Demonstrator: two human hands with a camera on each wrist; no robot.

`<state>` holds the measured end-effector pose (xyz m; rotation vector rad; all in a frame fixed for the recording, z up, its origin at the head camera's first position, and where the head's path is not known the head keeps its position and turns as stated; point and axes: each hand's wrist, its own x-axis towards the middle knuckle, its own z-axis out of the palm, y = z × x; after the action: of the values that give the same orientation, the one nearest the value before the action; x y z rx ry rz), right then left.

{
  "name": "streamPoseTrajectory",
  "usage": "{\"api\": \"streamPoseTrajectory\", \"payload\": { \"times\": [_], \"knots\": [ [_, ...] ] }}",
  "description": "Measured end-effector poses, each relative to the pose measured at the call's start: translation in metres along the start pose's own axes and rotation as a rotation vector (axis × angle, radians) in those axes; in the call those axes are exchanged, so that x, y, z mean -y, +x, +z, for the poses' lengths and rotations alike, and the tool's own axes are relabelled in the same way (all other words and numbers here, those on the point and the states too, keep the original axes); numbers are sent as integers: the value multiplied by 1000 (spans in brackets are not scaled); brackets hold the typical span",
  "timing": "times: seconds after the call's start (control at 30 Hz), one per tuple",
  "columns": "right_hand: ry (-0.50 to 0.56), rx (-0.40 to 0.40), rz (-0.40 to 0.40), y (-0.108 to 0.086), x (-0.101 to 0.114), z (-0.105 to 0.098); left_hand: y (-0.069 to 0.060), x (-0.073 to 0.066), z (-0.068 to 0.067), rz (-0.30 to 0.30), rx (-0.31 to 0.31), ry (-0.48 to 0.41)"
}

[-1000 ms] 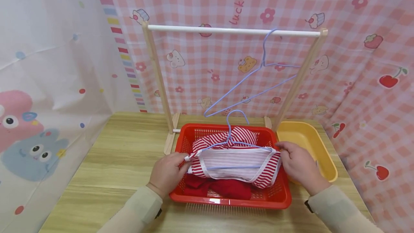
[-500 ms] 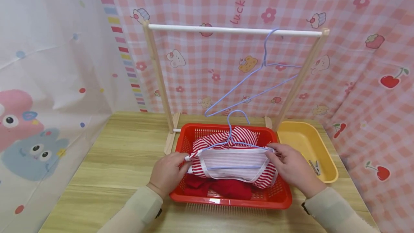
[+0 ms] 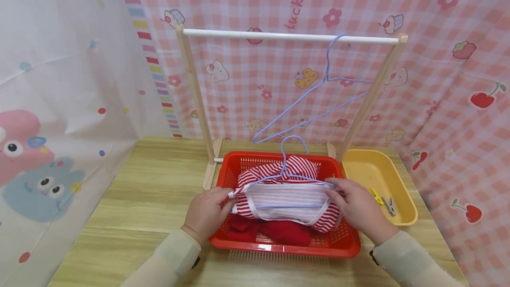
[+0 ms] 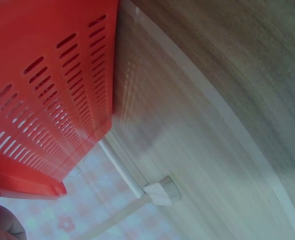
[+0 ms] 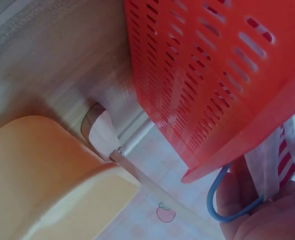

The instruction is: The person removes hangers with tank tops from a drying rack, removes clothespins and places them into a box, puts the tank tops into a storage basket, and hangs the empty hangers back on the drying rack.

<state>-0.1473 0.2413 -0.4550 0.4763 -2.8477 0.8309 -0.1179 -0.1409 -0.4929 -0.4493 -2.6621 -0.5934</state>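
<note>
A red-and-white striped garment [image 3: 288,195] with white trim lies over the red basket [image 3: 284,250], its pale inside facing up. Through it runs a blue wire hanger [image 3: 284,159], hook upward. My left hand [image 3: 208,212] pinches the garment's left shoulder edge near the basket's left rim. On the other side my right hand [image 3: 360,207] holds the right shoulder edge at the hanger's end. In the right wrist view, the hanger's rounded blue end [image 5: 211,202] sticks out beside the fingers and the white trim. Red cloth [image 3: 283,232] lies beneath, inside the basket.
Behind the basket stands a wooden rack with a white rail [image 3: 255,35]; another blue hanger [image 3: 327,65] hangs from it. A yellow tray [image 3: 410,209] at the right holds a yellow clothespin [image 3: 376,196] and a metallic clip [image 3: 389,207]. The wooden tabletop [image 3: 139,194] extends left.
My right hand has moved left and inward over the garment's right shoulder, from its outer edge to the hanger's end. The clips in the tray have come into view. My left hand stays put.
</note>
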Motion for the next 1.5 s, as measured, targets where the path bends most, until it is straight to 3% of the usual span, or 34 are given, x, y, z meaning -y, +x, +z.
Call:
{"api": "streamPoseTrajectory", "payload": {
  "times": [0.13, 0.43, 0.83, 1.5],
  "knots": [
    [-15, 4, -9, 0, -1, 1, 0, 0, 0, 1, -2, 0],
    [-22, 59, 79, -1, 2, 0, 0, 0, 0, -15, 8, -5],
    [-21, 75, 113, -3, -1, 1, -1, 1, 0, -9, -9, -7],
    [-31, 58, 110, -8, -9, -2, -3, 1, 2, -24, -27, -12]
  ]
}}
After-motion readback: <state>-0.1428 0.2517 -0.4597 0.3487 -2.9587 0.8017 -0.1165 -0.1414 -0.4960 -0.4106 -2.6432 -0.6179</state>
